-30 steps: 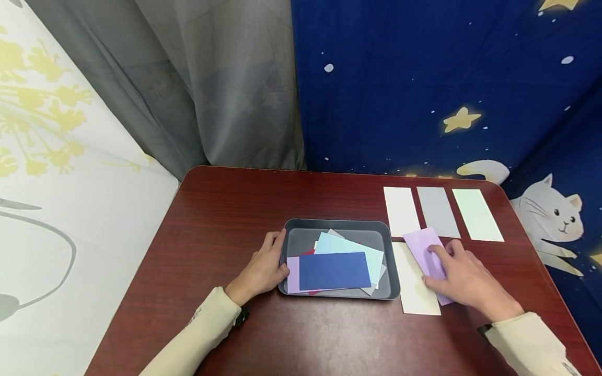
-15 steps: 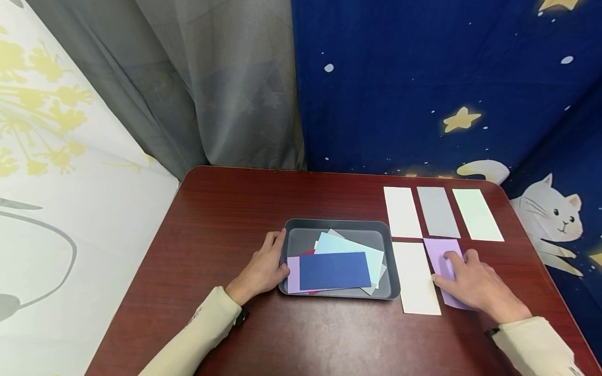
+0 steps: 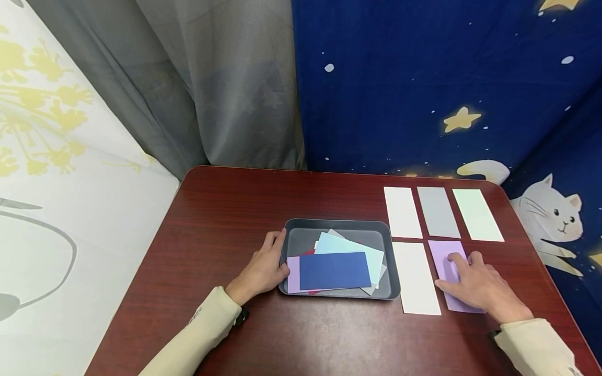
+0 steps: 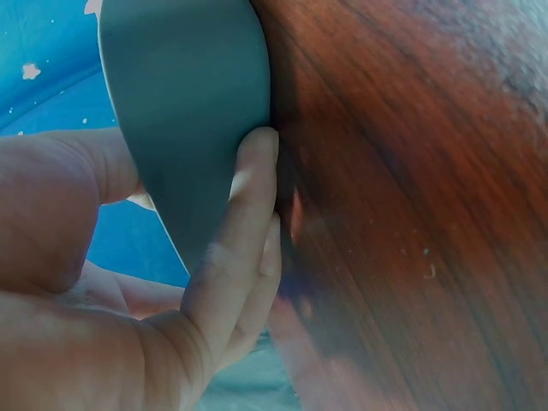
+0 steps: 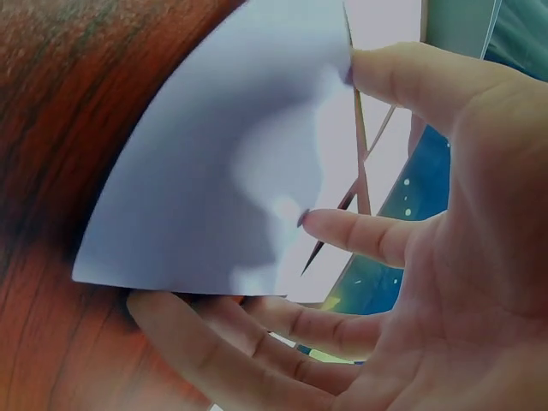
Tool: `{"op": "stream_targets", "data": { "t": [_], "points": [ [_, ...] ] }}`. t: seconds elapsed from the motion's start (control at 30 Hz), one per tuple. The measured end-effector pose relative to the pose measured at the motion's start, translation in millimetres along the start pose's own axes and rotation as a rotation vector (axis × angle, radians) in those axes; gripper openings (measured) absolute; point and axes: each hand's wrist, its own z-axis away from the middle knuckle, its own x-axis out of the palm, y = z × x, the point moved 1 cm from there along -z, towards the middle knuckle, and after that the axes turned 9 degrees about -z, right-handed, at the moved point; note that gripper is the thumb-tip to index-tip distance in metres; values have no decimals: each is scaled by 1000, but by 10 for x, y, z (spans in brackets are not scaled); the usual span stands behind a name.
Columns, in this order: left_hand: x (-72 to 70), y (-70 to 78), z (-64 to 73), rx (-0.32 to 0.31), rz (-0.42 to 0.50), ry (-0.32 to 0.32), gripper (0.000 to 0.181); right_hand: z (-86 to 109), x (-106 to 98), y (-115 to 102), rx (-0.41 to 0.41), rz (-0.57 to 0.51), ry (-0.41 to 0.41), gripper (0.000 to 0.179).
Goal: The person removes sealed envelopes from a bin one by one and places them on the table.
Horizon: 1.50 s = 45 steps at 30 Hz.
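Curtains [image 3: 249, 78] back a dark-red table [image 3: 211, 219], toward whose right edge lies the lilac card [image 3: 442, 261]. Were the fingers to release unevenly, it might skew onto the pale card [image 3: 416, 277] beside it. Right hand [image 3: 482, 287] half-spread, gripping the lilac card's long edges, index fingertip on top; left hand [image 3: 262, 267] pinching the left end of the tray [image 3: 301, 239].

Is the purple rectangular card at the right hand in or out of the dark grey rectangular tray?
Out: that purple card lies on the brown table, with a white rectangular card between it and the tray.
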Motion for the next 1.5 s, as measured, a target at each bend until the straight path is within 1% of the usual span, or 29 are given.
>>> {"op": "stream_targets", "data": {
  "t": [0.27, 0.47, 0.67, 0.83, 1.0, 1.17, 1.3, 1.5],
  "points": [
    [5, -9, 4, -1, 0, 3, 90, -12, 4, -5, 13, 12, -8, 90],
    [8, -13, 13, 2, 4, 7, 90, -20, 10, -13, 37, 0, -19, 93],
    [7, -16, 20, -3, 13, 2, 90, -25, 3, -36, 47, -2, -18, 94],
    [3, -19, 22, -4, 13, -2, 90, -48, -27, -105, 27, 14, 19, 90],
    [-3, -18, 21, -2, 16, 5, 90, -99, -68, -280, -7, 43, 85, 76],
    [-6, -17, 15, 5, 11, 6, 89, -151, -61, -533, -96, 82, 132, 63],
    [-11, -13, 9, 7, 12, 2, 89, -196, -53, -757, -166, 108, 148, 54],
    [-15, -9, 3, 9, 13, -4, 89, -269, -43, -1089, -249, 108, 149, 44]
  ]
}}
